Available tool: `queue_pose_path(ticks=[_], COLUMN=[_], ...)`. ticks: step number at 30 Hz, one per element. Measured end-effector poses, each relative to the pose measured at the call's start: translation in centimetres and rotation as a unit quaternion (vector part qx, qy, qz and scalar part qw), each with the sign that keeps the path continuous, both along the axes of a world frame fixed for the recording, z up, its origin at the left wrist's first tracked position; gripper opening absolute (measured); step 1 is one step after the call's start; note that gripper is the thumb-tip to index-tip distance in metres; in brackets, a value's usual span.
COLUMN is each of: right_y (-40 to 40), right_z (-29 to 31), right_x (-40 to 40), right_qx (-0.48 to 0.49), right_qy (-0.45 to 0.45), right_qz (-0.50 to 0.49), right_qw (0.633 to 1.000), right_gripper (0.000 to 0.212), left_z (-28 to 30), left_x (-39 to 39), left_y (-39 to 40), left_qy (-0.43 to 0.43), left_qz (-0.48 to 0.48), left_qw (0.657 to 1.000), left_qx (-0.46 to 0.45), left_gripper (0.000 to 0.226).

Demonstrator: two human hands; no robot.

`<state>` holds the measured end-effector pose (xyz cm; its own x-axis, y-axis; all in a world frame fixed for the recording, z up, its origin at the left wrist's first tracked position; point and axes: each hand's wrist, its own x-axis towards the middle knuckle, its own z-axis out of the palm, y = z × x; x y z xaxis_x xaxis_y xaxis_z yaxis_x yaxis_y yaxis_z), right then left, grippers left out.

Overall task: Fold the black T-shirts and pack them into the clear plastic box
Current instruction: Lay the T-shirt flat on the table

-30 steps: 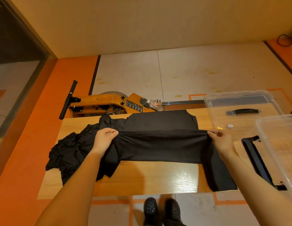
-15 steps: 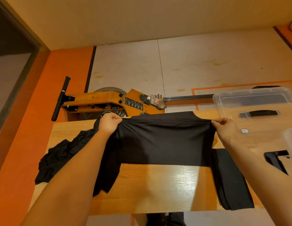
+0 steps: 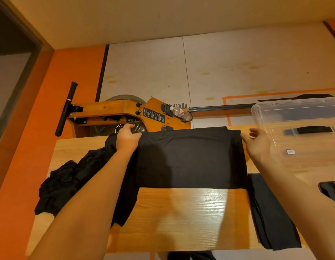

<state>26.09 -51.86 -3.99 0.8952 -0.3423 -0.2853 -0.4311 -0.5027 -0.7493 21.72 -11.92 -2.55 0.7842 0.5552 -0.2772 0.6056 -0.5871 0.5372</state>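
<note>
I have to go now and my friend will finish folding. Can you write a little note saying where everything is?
Left hand grips the far left corner of the T-shirt; right hand is open at its far right corner.
The shirt lies folded in half on the table. A crumpled pile of shirts waits on the left; a folded shirt hangs over the right edge.
Left: finish folding and pack into the clear box.

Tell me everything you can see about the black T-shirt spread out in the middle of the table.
The black T-shirt is plain dark knit fabric, folded into a wide rectangle and lying flat on the wooden table. Its far edge sits at the table's back edge. The left hand pinches its far left corner; the right hand is open at its far right corner. A loose part hangs down to the left under the forearm. A crumpled pile of black shirts borders it on the left.
</note>
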Motion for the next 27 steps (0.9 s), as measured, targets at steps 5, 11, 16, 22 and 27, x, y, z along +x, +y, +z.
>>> queue_pose_path(ticks=[5,11,16,22,27], right_y=[-0.2,-0.4,-0.4,-1.0,-1.3], right_z=[-0.9,-1.2,-0.6,-1.2,-1.8], right_x=[-4.7,-10.8,-13.2,-15.0,-15.6], right_qx=[-0.041,-0.107,-0.156,-0.127,-0.105], right_qy=[0.001,0.012,-0.016,0.005,0.048], right_qz=[0.008,0.063,0.075,0.023,0.001], right_qw=[0.999,0.992,0.985,0.992,0.993], right_gripper=[0.041,0.038,0.033,0.031,0.037], left_z=[-1.1,-2.3,-2.4,-2.9,-3.3], left_x=[-5.5,-11.9,-14.3,-16.0,-16.0], left_y=[-0.9,-3.0,-4.9,-5.5,-5.5], left_qy=[-0.083,-0.015,0.009,0.045,0.08], left_qz=[0.044,-0.002,-0.031,0.038,0.056], left_qw=[0.995,1.0,0.999,0.998,0.995], left_qx=[-0.027,-0.005,0.019,-0.001,-0.019], left_gripper=[0.034,0.032,0.037,0.049,0.045])
